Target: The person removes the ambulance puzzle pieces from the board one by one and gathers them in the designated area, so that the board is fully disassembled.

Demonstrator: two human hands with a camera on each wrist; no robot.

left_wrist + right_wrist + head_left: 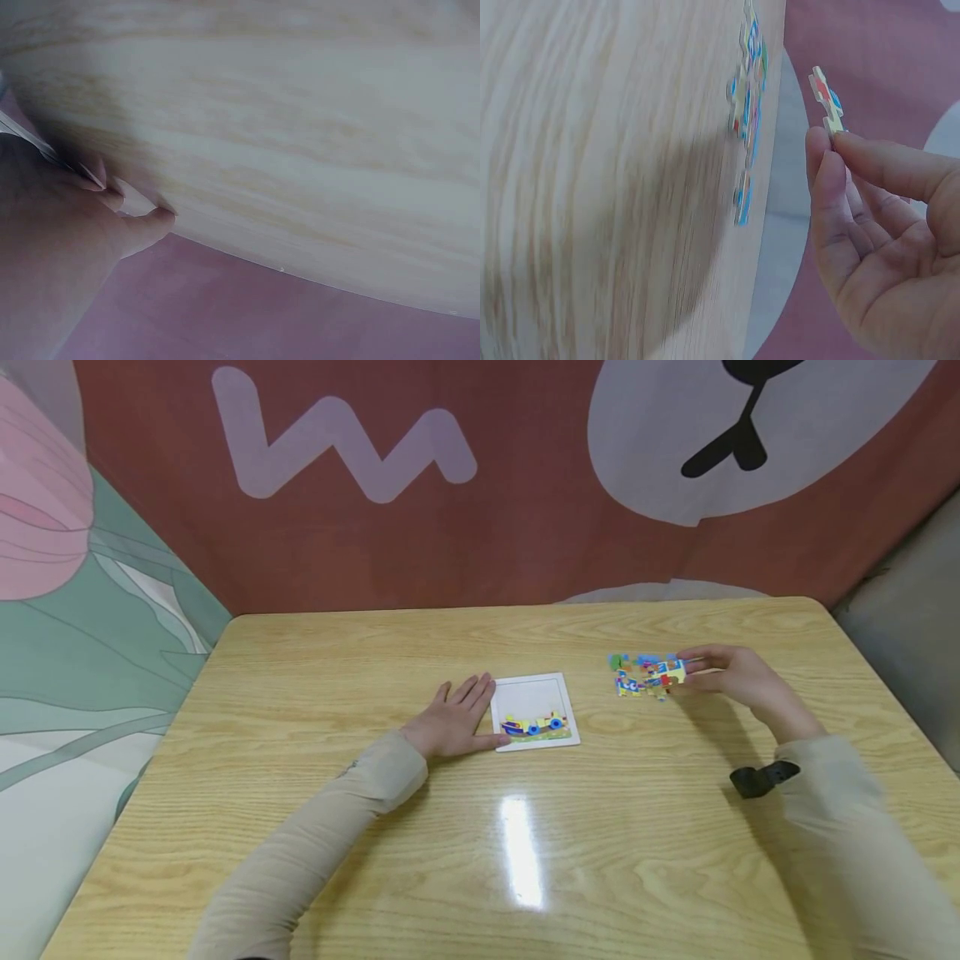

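Note:
A white square puzzle board lies on the table, its lower part filled with a picture strip of colourful vehicle parts and its upper part bare. My left hand rests at the board's left edge with fingers spread, the thumb at the lower left corner. To the right of the board, my right hand pinches a jigsaw piece between thumb and fingertips, raised off the table in the right wrist view. Under and beside it is a cluster of loose jigsaw pieces, partly covered by the held piece in the head view.
The wooden table reaches back to a red-brown wall covering with printed shapes. A black strap-like device sits at the right sleeve cuff. Light reflects off the tabletop in front of the board.

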